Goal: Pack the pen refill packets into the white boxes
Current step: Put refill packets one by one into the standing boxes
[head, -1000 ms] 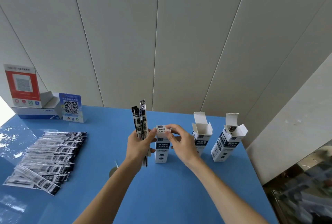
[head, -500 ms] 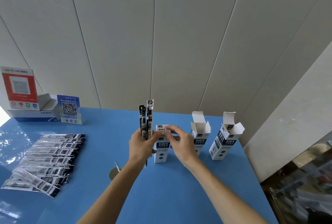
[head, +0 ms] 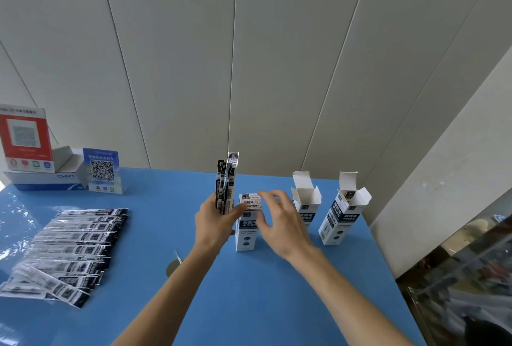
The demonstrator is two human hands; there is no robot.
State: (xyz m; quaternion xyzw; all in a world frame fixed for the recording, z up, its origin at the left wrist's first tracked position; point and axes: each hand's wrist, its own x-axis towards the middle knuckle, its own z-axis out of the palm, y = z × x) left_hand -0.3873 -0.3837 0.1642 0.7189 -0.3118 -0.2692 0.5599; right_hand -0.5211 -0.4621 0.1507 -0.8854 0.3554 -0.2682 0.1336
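Black refill packets (head: 225, 183) upright, left hand (head: 214, 221) gripping

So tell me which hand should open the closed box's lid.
Probably the right hand: its fingers are free, hovering at the closed box top. The left hand grips refill packets.

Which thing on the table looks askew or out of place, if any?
The right box leans to the side, while the middle box and the shut left box stand upright. Both open ones have flaps up. Nothing looks spilled or damaged.
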